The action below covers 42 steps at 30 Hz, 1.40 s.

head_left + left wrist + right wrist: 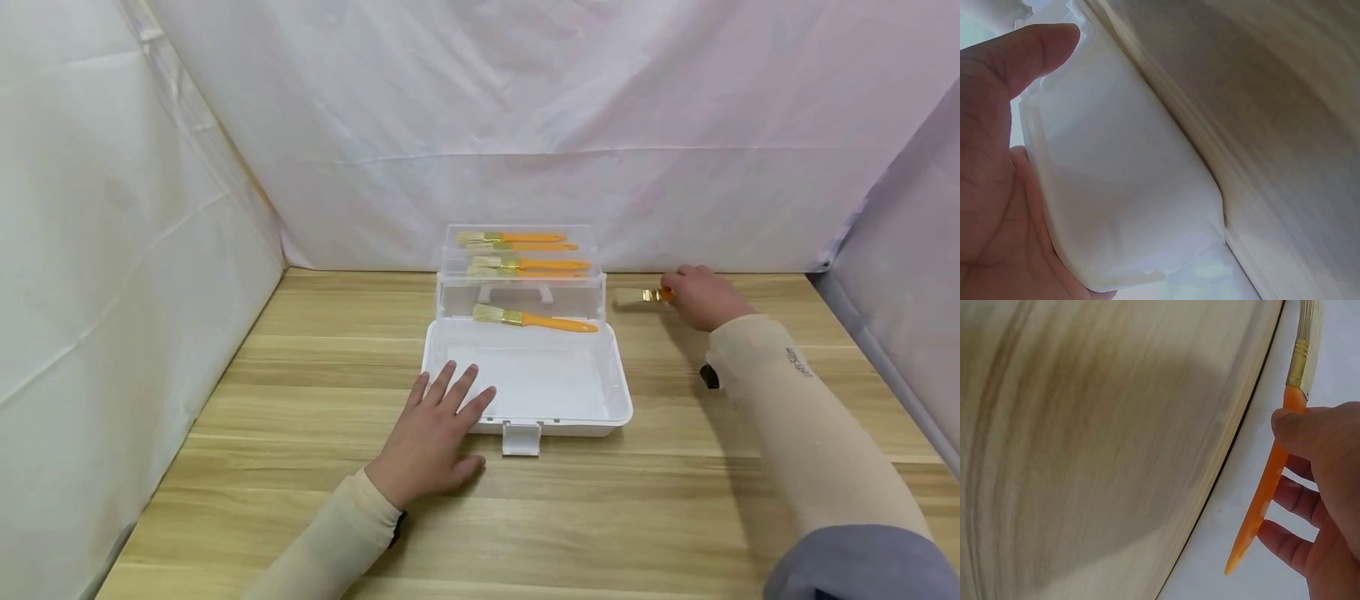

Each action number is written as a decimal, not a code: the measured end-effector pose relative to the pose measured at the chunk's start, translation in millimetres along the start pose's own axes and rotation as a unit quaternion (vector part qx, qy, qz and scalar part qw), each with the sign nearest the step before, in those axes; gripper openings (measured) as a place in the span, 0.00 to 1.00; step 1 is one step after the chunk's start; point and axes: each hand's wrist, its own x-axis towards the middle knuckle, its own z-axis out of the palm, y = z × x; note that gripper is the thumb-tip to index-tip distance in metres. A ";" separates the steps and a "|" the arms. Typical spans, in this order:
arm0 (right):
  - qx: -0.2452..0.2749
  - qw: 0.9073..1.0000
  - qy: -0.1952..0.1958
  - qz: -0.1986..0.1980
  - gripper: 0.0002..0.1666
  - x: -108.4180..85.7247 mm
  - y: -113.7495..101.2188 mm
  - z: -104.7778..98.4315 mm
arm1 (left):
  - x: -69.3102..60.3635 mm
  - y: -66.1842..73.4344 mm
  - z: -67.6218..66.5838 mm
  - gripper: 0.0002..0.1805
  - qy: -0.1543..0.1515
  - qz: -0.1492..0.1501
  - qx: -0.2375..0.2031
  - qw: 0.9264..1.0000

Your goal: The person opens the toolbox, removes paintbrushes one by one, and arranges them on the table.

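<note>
- Table [322, 375] with a wood-grain top: firm, flat ground for the work.
- White box [581, 427], lying opened at the middle: looks like thin, light plastic, apt to slide if knocked; best steadied at its near left rim.
- Left hand [431, 450]: fingers spread and fairly straight over that near left corner, not clenched.
- Right hand [707, 298]: thumb and fingertips pinch a brush to the right of the box, toward the table's far edge.
- Brushes [558, 264], four in the clear far tiers and one nearer, at the box's far side: likely light, with orange handles as the natural place to grasp.
- Held brush [1266, 487]: probably light and stiff along the handle, perhaps smooth enough to roll; a hold just behind the metal ferrule [1297, 364] should control it and spare the softer bristles [1309, 322].
</note>
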 end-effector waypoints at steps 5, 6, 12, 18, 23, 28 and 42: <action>0.001 1.000 -0.002 -0.001 0.12 1.7 4.3 -3.5 | 0.4 0.3 0.6 0.46 0.007 0.001 0.003 1.000; -0.001 1.000 -0.003 -0.002 0.11 1.8 5.6 -3.0 | 0.5 0.2 0.7 0.46 0.009 0.000 0.003 1.000; -0.002 1.000 -0.019 -0.004 0.08 -1.5 12.4 3.9 | 0.1 -0.1 0.3 0.46 0.012 0.000 0.004 1.000; 0.011 1.000 -0.020 0.003 0.09 -4.2 15.6 9.4 | -0.2 0.7 -0.3 0.46 0.006 0.002 0.007 1.000; 0.010 1.000 -0.022 -0.001 0.08 -1.9 18.7 14.7 | -0.2 1.1 -0.5 0.46 0.006 0.002 0.007 1.000; 0.006 1.000 -0.022 -0.001 0.08 -1.4 17.8 17.9 | -0.4 1.4 0.0 0.46 0.004 0.001 0.008 1.000; 0.025 0.999 0.042 0.010 0.19 -15.1 -15.5 -7.2 | -0.9 -1.1 3.1 0.46 0.003 0.000 0.004 1.000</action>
